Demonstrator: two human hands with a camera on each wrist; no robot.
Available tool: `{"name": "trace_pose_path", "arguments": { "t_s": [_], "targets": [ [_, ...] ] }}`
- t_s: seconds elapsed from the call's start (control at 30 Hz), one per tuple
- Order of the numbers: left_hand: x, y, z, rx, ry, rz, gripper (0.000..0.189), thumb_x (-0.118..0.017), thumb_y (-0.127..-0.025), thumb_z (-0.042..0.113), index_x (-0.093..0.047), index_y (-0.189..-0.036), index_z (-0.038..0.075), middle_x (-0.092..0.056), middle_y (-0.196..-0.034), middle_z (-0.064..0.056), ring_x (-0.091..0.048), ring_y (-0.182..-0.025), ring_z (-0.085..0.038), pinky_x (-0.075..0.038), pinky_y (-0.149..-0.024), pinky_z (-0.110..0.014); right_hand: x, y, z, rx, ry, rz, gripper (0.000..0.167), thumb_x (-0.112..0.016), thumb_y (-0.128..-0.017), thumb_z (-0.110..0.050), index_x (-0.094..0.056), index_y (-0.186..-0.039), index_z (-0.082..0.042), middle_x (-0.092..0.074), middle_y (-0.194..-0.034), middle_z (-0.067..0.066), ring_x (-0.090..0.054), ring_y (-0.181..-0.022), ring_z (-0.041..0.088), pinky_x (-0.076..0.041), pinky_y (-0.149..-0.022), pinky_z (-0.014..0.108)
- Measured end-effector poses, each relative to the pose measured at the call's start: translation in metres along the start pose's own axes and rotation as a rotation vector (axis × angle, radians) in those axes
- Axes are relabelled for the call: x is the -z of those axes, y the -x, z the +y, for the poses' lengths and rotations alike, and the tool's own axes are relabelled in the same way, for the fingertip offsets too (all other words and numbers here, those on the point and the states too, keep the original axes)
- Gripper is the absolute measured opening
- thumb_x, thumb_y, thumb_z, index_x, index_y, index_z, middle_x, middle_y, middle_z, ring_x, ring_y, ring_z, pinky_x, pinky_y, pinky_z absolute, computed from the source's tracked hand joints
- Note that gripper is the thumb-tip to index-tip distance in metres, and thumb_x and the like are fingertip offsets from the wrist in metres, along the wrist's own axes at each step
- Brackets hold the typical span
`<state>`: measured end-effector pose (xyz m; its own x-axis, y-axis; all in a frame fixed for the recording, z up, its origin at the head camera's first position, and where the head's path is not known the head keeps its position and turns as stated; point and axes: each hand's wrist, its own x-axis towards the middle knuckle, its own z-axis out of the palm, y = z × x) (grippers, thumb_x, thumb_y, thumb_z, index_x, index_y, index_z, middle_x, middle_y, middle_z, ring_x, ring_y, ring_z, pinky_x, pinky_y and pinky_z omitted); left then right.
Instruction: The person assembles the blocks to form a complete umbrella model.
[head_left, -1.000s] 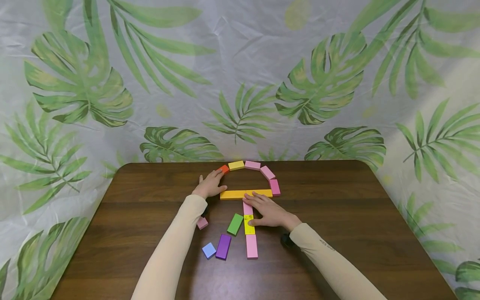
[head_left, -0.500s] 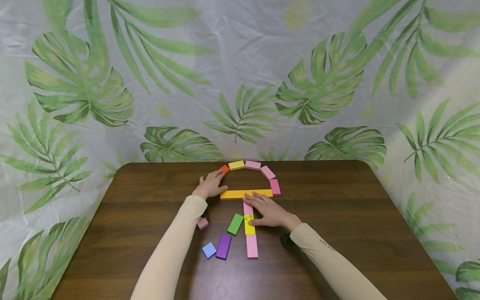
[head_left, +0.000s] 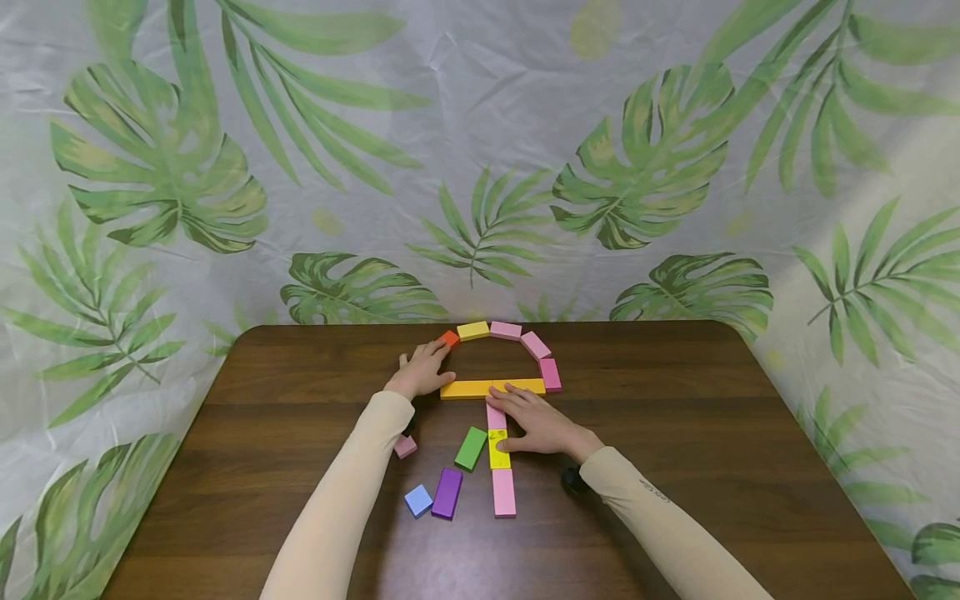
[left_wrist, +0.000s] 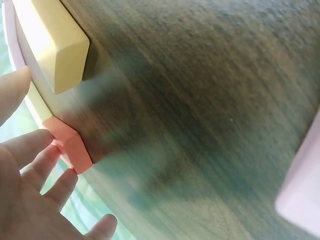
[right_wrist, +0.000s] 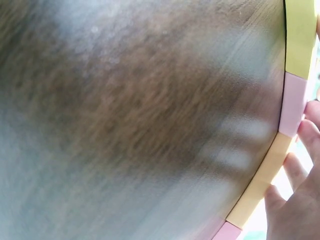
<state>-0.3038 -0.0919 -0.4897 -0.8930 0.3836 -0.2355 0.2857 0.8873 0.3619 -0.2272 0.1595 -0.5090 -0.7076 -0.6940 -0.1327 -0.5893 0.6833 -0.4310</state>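
My left hand [head_left: 420, 372] reaches to the far side of the table, its fingertips touching a red block [head_left: 450, 338] at the left end of an arc of blocks. In the left wrist view the fingers are extended against the red block [left_wrist: 72, 145], and the thumb lies near the bar's left end. My right hand [head_left: 542, 423] rests with spread fingers over a stem of blocks. Its fingertips touch the orange bar [head_left: 465, 389] and the upper pink block [head_left: 496, 417], while the thumb lies on a yellow block [head_left: 498, 460].
The arc continues with a pale yellow block [head_left: 472, 331], light pink blocks [head_left: 506, 331] and a darker pink block [head_left: 551, 375]. Another pink block [head_left: 504, 493] ends the stem. Loose green [head_left: 471, 448], purple [head_left: 447, 493], blue [head_left: 418, 501] and pink blocks lie left of it on the wooden table [head_left: 675, 400].
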Motion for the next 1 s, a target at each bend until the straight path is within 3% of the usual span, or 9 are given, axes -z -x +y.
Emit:
{"name": "trace_pose_path", "arguments": {
  "t_s": [0.13, 0.4, 0.73, 1.0],
  "targets": [
    [0.001, 0.003, -0.002, -0.014, 0.015, 0.011, 0.063, -0.051, -0.099, 0.033, -0.027, -0.151, 0.005, -0.021, -0.155, -0.015, -0.016, -0.141, -0.036, -0.012, -0.105, -0.066, 0.000, -0.001, 0.000, 0.008, 0.004, 0.004, 0.081, -0.061, -0.089, -0.048, -0.028, -0.152, -0.010, -0.021, -0.157, 0.006, -0.011, -0.144, 0.029, -0.010, -0.113, 0.048],
    [0.003, 0.017, -0.018, -0.092, 0.067, 0.106, 0.062, -0.054, -0.099, 0.029, -0.030, -0.149, 0.002, -0.022, -0.155, -0.015, -0.020, -0.139, -0.036, -0.017, -0.101, -0.065, 0.000, -0.001, 0.000, 0.013, 0.000, 0.007, 0.081, -0.062, -0.089, -0.048, -0.028, -0.152, -0.009, -0.021, -0.157, 0.006, -0.011, -0.144, 0.030, -0.010, -0.113, 0.049],
    [0.004, 0.069, -0.044, -0.164, 0.096, 0.174, 0.062, -0.057, -0.097, 0.026, -0.033, -0.147, -0.002, -0.029, -0.151, -0.020, -0.029, -0.134, -0.041, -0.020, -0.096, -0.066, 0.000, 0.000, 0.001, 0.002, 0.013, 0.006, 0.082, -0.062, -0.088, -0.048, -0.027, -0.152, -0.010, -0.021, -0.157, 0.006, -0.012, -0.144, 0.030, -0.011, -0.113, 0.048],
    [-0.003, 0.111, -0.051, -0.192, 0.099, 0.184, 0.063, -0.061, -0.094, 0.025, -0.036, -0.145, -0.004, -0.032, -0.148, -0.022, -0.032, -0.132, -0.044, -0.020, -0.095, -0.068, 0.000, 0.000, 0.000, 0.006, 0.002, 0.001, 0.081, -0.062, -0.088, -0.047, -0.028, -0.152, -0.011, -0.021, -0.157, 0.006, -0.011, -0.144, 0.030, -0.010, -0.113, 0.048]
  ]
}}
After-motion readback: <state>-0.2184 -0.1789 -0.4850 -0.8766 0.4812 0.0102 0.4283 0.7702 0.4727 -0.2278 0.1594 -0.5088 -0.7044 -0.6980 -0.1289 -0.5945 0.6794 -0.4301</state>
